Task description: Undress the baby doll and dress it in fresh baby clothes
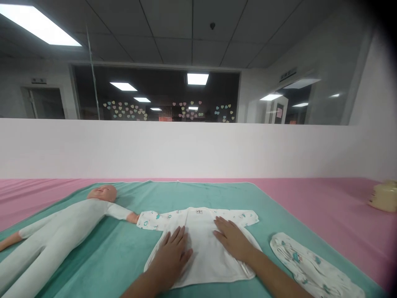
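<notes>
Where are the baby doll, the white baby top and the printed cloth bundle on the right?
Baby doll (104, 193), head view, on its head.
White baby top (203, 244), head view, on its plain middle.
Printed cloth bundle (310, 265), head view, on its middle.

Low white partition wall (192, 149) runs across rm behind pink-sheeted table (322, 194). Beyond it, long dark glass window (161, 78) w/ pastel paper hearts (124, 111). Grey tiled ceiling (173, 37), bright rectangular LED panel (40, 27). Grey door (43, 103) far L, doorway (279, 109) R.
</notes>
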### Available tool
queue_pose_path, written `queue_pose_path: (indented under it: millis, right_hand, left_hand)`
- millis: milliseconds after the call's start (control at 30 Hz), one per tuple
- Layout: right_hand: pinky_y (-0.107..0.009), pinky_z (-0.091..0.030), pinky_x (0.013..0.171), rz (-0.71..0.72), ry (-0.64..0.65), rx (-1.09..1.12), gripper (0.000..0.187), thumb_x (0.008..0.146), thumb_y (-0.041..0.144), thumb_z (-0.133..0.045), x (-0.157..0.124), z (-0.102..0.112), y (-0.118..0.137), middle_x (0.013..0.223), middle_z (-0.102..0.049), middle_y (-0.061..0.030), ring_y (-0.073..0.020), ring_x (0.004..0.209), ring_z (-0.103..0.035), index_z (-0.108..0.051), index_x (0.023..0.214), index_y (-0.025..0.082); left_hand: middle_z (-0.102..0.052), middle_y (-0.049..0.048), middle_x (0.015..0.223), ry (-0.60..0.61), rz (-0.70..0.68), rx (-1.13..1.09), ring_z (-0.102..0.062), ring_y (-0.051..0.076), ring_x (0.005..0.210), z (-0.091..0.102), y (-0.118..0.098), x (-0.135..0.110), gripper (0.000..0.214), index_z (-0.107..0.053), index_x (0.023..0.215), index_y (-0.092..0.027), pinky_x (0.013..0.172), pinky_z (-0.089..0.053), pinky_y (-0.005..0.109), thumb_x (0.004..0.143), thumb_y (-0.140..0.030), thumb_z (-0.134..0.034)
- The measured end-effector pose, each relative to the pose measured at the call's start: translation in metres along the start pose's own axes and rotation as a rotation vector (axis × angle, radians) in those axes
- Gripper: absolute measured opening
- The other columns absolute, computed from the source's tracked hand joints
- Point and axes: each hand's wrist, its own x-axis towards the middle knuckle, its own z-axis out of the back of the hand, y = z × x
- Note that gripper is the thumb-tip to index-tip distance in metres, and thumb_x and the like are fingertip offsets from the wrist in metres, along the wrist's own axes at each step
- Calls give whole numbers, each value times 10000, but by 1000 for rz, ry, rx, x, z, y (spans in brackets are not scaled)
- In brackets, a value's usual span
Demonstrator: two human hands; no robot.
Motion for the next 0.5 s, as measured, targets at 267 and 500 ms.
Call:
queue_pose_path:
  millis: [267,500]
  right_hand:
    - [-503,-53,1131,-96,110,-43,606,849,648,-118,-63,16,-17,1467,32,130,-224,1384,37,-74,1405,412]
    - [-512,-83,1124,-118,109,-85,596,852,644,-124,-69,13,-16,1467,27,119,-228,1381,15,-64,1398,414]
  left_hand:
    - [-78,-50,1482,83,-102,-50,-78,275,1374,-3,3,-47,579,-148,1419,-338,1097,-74,572,887,-567,-157]
    - [-254,-44,1445,100,-64,-309,-167,280,1357,9,7,-56,536,-341,1351,-380,1089,-58,570,856,-584,-321]
